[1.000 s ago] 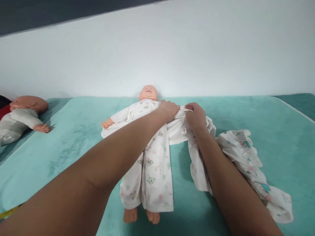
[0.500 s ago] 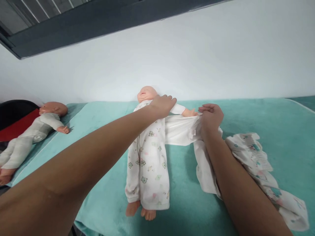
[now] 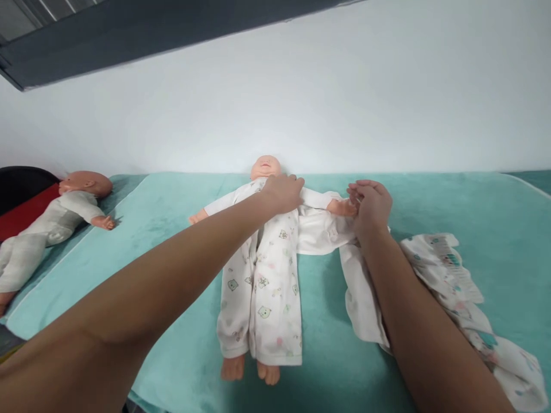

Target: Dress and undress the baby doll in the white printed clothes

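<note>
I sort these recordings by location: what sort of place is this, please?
Probably a practice room for infant care: a clothed baby doll lies in the middle, a second doll at left, and what looks like a diaper at right.

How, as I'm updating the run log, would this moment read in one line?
doll in patterned clothes: face up; left hand: at its shoulder; right hand: at its hand; white cloth: beside it

Doll [image 3: 278, 246] supine on grn mat [image 3: 465, 206], wht print PJs [image 3: 275, 298]
</note>
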